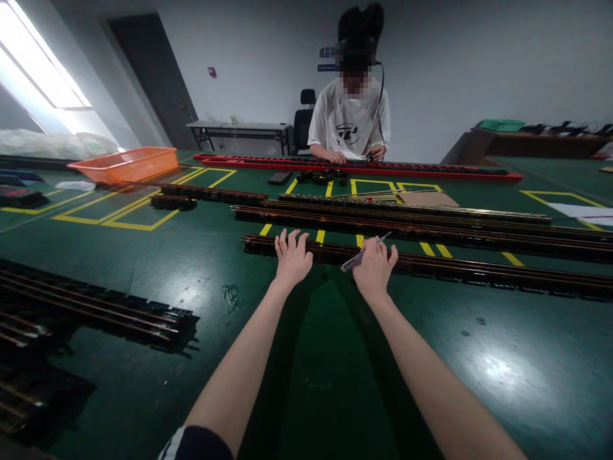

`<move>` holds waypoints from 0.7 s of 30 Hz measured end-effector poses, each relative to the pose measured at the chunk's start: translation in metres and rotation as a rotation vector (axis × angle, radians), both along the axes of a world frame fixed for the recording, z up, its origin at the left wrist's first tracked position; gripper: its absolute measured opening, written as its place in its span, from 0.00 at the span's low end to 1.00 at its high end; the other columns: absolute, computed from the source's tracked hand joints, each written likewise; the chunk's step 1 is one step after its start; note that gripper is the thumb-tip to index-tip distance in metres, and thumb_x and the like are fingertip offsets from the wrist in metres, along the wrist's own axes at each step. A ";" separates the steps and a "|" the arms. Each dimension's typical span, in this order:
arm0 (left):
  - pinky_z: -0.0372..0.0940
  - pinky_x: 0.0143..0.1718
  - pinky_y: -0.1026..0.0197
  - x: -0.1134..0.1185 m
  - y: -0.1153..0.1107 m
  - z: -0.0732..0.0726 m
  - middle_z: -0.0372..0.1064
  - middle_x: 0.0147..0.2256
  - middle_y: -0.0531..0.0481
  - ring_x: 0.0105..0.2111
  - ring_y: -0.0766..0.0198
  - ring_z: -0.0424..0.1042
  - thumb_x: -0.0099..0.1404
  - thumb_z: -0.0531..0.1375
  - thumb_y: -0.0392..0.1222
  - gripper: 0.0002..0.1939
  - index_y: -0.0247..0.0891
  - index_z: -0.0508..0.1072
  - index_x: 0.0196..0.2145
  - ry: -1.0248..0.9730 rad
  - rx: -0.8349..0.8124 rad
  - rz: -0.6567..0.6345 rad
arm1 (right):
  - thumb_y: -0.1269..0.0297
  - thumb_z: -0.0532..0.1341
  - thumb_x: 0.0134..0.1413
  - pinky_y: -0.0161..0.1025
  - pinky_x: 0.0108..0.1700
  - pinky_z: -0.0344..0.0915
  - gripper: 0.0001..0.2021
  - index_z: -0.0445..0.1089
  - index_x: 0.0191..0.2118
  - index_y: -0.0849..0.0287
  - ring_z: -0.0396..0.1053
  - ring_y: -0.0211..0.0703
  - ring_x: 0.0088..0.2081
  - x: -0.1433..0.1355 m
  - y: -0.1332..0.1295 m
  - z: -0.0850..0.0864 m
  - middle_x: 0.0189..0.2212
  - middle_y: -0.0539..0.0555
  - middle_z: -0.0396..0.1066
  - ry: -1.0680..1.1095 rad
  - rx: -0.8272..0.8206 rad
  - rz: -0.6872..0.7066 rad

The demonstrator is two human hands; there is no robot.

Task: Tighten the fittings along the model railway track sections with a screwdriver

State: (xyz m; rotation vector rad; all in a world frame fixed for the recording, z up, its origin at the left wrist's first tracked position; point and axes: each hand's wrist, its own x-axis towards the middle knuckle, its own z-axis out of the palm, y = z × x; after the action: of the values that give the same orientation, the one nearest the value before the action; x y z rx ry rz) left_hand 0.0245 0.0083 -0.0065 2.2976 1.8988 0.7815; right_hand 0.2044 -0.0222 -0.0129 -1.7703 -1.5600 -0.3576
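Observation:
My left hand [293, 260] rests on the near long dark rail strip [460, 267], close to its left end. Its fingers are spread and slightly curled, with nothing visibly held. In my right hand [374, 268] is a slim pen-like tool [352, 262] with a translucent body and a thin pointed tip, slanting up to the right; its exact kind is unclear. That hand is over the same strip, a short way right of the left hand. Just beyond lies another long dark strip [431, 234], roughly parallel, with copper-coloured lines along it.
Across the green table [316, 396], a person [349, 121] handles small dark parts behind a long red tray [412, 168]. An orange bin [129, 165] stands back left. More dark strips [119, 306] lie at the left. Cardboard [428, 199] and white paper [582, 212] are further right.

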 end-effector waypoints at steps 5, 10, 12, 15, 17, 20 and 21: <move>0.36 0.68 0.37 0.000 0.000 0.000 0.54 0.62 0.43 0.67 0.45 0.41 0.61 0.49 0.37 0.28 0.38 0.62 0.59 0.000 -0.008 -0.010 | 0.78 0.51 0.44 0.54 0.57 0.49 0.10 0.58 0.34 0.57 0.63 0.56 0.52 0.004 -0.003 0.002 0.41 0.63 0.72 -0.039 0.007 0.171; 0.35 0.68 0.38 -0.001 0.001 -0.002 0.53 0.62 0.43 0.67 0.45 0.41 0.62 0.48 0.38 0.28 0.38 0.62 0.60 -0.004 -0.001 -0.022 | 0.76 0.55 0.41 0.53 0.57 0.47 0.12 0.57 0.35 0.57 0.64 0.56 0.51 0.002 -0.001 -0.001 0.43 0.63 0.71 -0.126 -0.069 0.281; 0.34 0.68 0.38 -0.001 0.000 -0.001 0.53 0.62 0.42 0.67 0.45 0.41 0.62 0.48 0.38 0.28 0.37 0.62 0.60 -0.004 -0.012 -0.023 | 0.76 0.55 0.41 0.53 0.56 0.48 0.12 0.56 0.35 0.57 0.64 0.57 0.48 0.001 0.000 -0.001 0.39 0.63 0.71 -0.125 -0.100 0.206; 0.33 0.68 0.39 0.000 -0.001 0.002 0.53 0.62 0.42 0.68 0.45 0.40 0.62 0.48 0.38 0.28 0.36 0.62 0.60 -0.006 -0.035 -0.024 | 0.77 0.54 0.40 0.53 0.56 0.48 0.13 0.56 0.35 0.57 0.65 0.56 0.46 -0.004 -0.001 0.002 0.36 0.61 0.70 -0.117 -0.115 0.094; 0.33 0.68 0.39 0.000 -0.002 0.005 0.52 0.63 0.42 0.68 0.45 0.39 0.62 0.48 0.38 0.28 0.36 0.61 0.60 -0.010 -0.045 -0.028 | 0.78 0.53 0.40 0.53 0.56 0.48 0.14 0.56 0.35 0.58 0.65 0.55 0.46 -0.008 -0.002 0.005 0.36 0.61 0.70 -0.116 -0.112 0.065; 0.34 0.68 0.38 0.001 -0.002 0.005 0.52 0.62 0.41 0.67 0.44 0.40 0.62 0.48 0.37 0.28 0.36 0.61 0.60 -0.010 -0.048 -0.023 | 0.78 0.52 0.43 0.53 0.57 0.47 0.11 0.56 0.35 0.58 0.65 0.54 0.45 -0.009 -0.002 0.007 0.35 0.61 0.70 -0.088 -0.089 0.025; 0.34 0.68 0.38 0.001 -0.002 0.005 0.53 0.62 0.41 0.67 0.45 0.41 0.61 0.49 0.37 0.28 0.36 0.62 0.60 -0.009 -0.044 -0.015 | 0.78 0.51 0.45 0.53 0.57 0.47 0.11 0.56 0.35 0.58 0.65 0.54 0.45 -0.008 -0.002 0.007 0.34 0.61 0.70 -0.072 -0.079 0.006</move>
State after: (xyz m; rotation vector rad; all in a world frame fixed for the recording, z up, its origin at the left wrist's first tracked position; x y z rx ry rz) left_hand 0.0253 0.0062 -0.0015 2.2762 1.8738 0.7396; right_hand 0.1962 -0.0237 -0.0063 -1.8310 -1.6498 -0.3648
